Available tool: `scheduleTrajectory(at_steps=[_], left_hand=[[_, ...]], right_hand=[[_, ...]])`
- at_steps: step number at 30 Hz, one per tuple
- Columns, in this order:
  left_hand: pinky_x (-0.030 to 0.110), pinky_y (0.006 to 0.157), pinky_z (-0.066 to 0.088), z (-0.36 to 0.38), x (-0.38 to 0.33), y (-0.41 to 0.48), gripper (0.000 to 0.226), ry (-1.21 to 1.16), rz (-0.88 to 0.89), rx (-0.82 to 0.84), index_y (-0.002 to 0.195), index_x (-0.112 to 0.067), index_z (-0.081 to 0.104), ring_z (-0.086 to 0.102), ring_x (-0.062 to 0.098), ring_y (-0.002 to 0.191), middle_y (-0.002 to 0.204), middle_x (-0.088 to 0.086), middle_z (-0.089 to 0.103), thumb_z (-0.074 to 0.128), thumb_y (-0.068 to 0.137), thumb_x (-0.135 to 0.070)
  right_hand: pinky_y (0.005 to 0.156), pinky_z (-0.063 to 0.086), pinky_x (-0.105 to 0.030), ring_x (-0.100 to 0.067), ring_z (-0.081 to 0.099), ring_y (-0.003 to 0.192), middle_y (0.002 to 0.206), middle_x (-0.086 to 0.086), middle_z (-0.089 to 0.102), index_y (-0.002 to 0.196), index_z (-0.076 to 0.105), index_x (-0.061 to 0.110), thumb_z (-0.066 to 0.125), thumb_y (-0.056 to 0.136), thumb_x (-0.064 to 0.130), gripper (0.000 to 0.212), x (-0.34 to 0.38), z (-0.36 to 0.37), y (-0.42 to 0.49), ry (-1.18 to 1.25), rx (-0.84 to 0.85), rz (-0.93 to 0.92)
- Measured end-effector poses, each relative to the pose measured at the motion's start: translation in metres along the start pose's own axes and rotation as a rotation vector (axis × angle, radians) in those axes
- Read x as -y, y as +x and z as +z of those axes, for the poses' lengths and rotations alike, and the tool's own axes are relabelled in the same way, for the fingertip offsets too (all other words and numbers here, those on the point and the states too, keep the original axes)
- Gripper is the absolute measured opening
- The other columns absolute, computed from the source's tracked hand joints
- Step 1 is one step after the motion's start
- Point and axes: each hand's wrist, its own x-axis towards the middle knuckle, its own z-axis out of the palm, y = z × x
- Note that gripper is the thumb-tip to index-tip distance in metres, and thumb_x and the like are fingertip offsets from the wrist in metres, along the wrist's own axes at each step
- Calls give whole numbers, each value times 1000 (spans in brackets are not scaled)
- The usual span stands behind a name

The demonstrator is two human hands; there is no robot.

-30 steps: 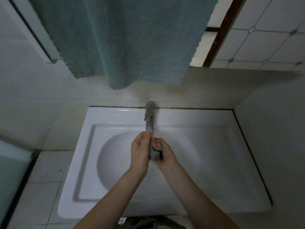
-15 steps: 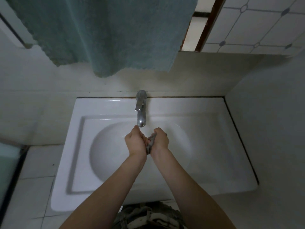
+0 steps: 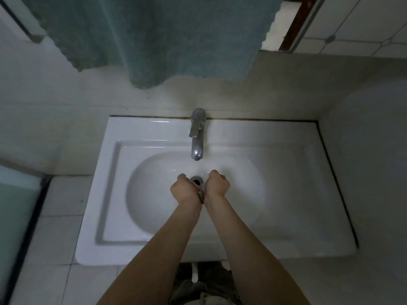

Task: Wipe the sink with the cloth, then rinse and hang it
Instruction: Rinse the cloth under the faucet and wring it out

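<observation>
A white sink (image 3: 286,194) fills the middle of the head view, with a chrome tap (image 3: 196,137) at its back edge and a drain (image 3: 196,179) in the bowl. My left hand (image 3: 184,189) and my right hand (image 3: 217,183) are fists side by side over the drain. Both are closed on a small grey cloth (image 3: 201,193), bunched between them and mostly hidden. No water stream shows under the spout.
A large teal towel (image 3: 154,40) hangs on the wall above the tap. A white wall (image 3: 374,150) closes in on the right. White floor tiles (image 3: 59,216) and a glass panel (image 3: 15,205) lie to the left.
Both hands have moved with the cloth from just under the spout toward me and lower into the bowl, over the drain. The camera view has tilted down.
</observation>
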Motion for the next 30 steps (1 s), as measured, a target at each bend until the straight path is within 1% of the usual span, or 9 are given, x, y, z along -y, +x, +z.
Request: scheduleTrajectory(at_steps=[4, 7, 10, 13, 16, 19, 25, 27, 30], left_hand=[[20, 45, 26, -12, 11, 8, 35, -84, -71, 55, 54, -14, 29, 28, 16, 34, 37, -2, 30, 46, 84, -13], [19, 42, 35, -22, 7, 14, 44, -192, -143, 269, 55, -17, 29, 32, 13, 38, 44, -2, 28, 48, 95, -24], [34, 71, 48, -30, -15, 21, 39, -169, -159, 537, 62, -15, 44, 55, 16, 55, 55, 3, 46, 49, 96, -35], [46, 83, 52, -38, -47, 17, 21, 66, -120, 772, 77, -12, 52, 63, 26, 77, 74, 10, 56, 56, 93, -26], [50, 98, 48, -43, -68, 4, 20, 384, -5, 870, 104, -6, 56, 62, 32, 98, 97, 17, 61, 63, 90, -18], [44, 92, 54, -44, -80, -16, 35, 507, 151, 825, 119, -15, 56, 69, 30, 98, 110, 20, 66, 67, 86, -15], [33, 78, 57, -57, -102, -29, 32, 643, 439, 932, 118, -23, 55, 70, 27, 82, 84, 21, 71, 63, 89, -11], [29, 69, 54, -58, -101, -33, 21, 629, 465, 914, 108, -14, 57, 64, 23, 73, 78, 17, 67, 64, 89, -9], [29, 65, 53, -54, -94, -34, 15, 549, 431, 904, 100, -11, 56, 62, 25, 72, 79, 17, 66, 64, 88, -8]], right_hand=[[39, 32, -14, -19, 32, 50, 53, -2, 36, 53, 38, 13, 56, 80, 2, 35, -7, -5, -2, 53, -27, -50], [57, 38, -28, -18, 39, 55, 56, -2, 40, 53, 42, 15, 68, 74, 13, 34, -3, -18, -2, -44, 133, -125], [72, 54, -34, -18, 63, 72, 68, -1, 62, 71, 57, 14, 68, 83, 18, 17, 12, -35, -2, -175, 414, -94], [72, 56, -36, -20, 66, 84, 84, -3, 69, 87, 61, 13, 59, 89, 10, 4, 35, -48, -6, -230, 581, -138], [76, 60, -40, -24, 69, 93, 103, -13, 69, 109, 59, 4, 52, 98, 21, 22, 55, -57, -10, -372, 640, -225], [69, 61, -42, -28, 72, 73, 93, -19, 70, 109, 57, 2, 41, 101, 35, 37, 70, -64, -15, -652, 619, -379], [47, 55, -32, -26, 64, 49, 63, -19, 67, 91, 62, 8, 34, 103, 37, 43, 84, -74, -27, -848, 601, -574], [53, 55, -34, -30, 67, 60, 75, -19, 69, 100, 62, 10, 37, 102, 36, 36, 85, -73, -27, -929, 600, -604], [84, 50, -33, -21, 61, 101, 111, -3, 64, 123, 56, 20, 46, 97, 38, 33, 80, -73, -30, -1202, 456, -939]])
